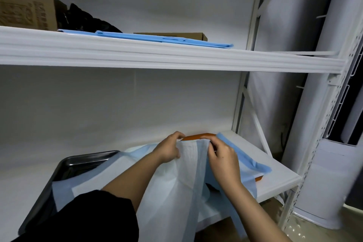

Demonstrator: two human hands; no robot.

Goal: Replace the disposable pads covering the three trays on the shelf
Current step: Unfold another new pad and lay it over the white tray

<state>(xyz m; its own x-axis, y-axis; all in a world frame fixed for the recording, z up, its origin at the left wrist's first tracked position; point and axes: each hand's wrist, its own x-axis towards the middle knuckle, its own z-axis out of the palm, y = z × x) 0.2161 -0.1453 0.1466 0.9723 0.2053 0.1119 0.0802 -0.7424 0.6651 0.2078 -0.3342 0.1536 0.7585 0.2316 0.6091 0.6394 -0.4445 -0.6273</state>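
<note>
Blue-and-white padding fills the lower centre of the head view. I see the disposable pad [188, 179] bunched between both hands above the lower shelf [279, 180]: its top edge is gathered just below the fingers, and the rest hangs down toward me in long soft folds. My left hand [169, 150] pinches the pad's upper left portion, fingers curled over the sheet. My right hand [223, 156] grips the adjoining fold just beside it, thumb and fingers closed on the material; the two hands sit near each other with a narrow strip of pad between them.

The pad has a white quilted face with a fine dimpled texture and a smooth pale blue backing and border; it looks thin, limp and creased. A blue edge runs from behind the right hand down to the right, lying over the orange tray [204, 136], of which only a rounded far rim and a small near corner show. To the left, a dark metal tray [64, 167] with a glossy, rounded rim is partly covered by the pad's lower left corner.

On the upper shelf [157, 55], a flat stack of folded blue pads [157, 38] lies beside a brown cardboard box [27, 12], a black bag [86, 19] and a low cardboard lid [184, 35]. Shelf boards are white and matte, with perforated metal uprights.
</note>
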